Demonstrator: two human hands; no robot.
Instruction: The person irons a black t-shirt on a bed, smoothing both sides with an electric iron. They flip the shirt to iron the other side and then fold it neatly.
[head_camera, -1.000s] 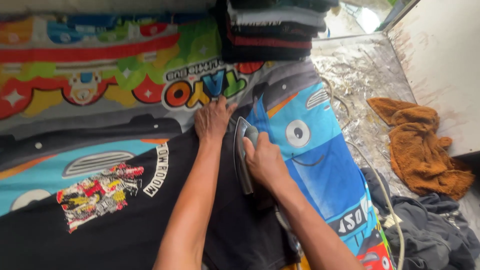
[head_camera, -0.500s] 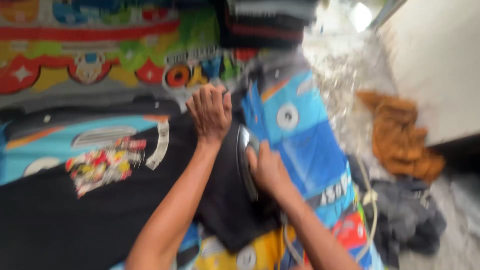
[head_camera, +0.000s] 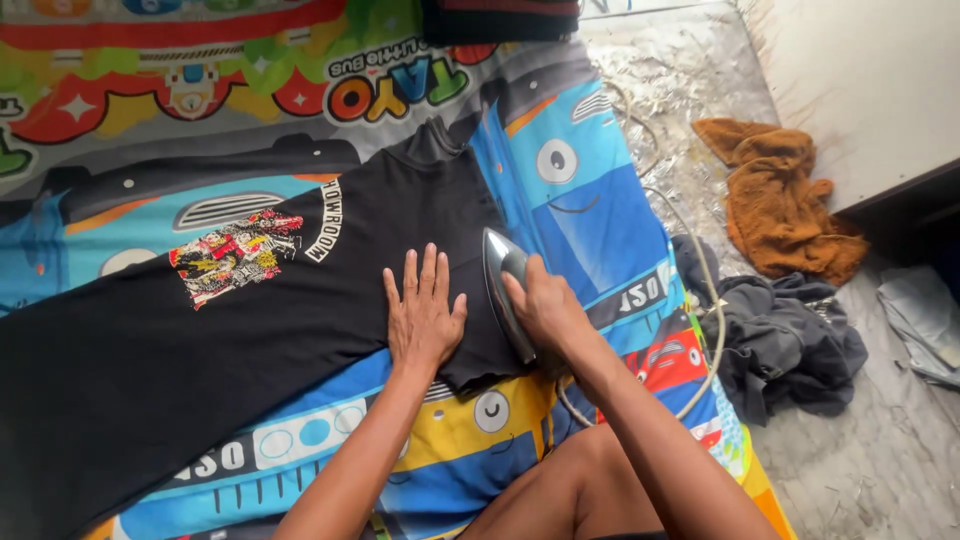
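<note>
A black T-shirt (head_camera: 180, 340) with a colourful print lies spread on a bright cartoon blanket (head_camera: 590, 220). My left hand (head_camera: 422, 312) rests flat on the shirt's sleeve, fingers apart, pressing the fabric down. My right hand (head_camera: 545, 308) grips the handle of a silver clothes iron (head_camera: 500, 280), which stands on the sleeve just right of my left hand. The iron's white cord (head_camera: 700, 290) loops off to the right across the floor.
An orange towel (head_camera: 780, 205) and a dark grey garment (head_camera: 790, 340) lie on the floor at right. A stack of folded dark clothes (head_camera: 500, 15) sits at the top edge. A white panel (head_camera: 860, 80) stands at upper right. My knee (head_camera: 560, 480) is below.
Both hands and the iron have moved down from the collar area to the sleeve. My left hand now lies flat. The view has shifted downward.
</note>
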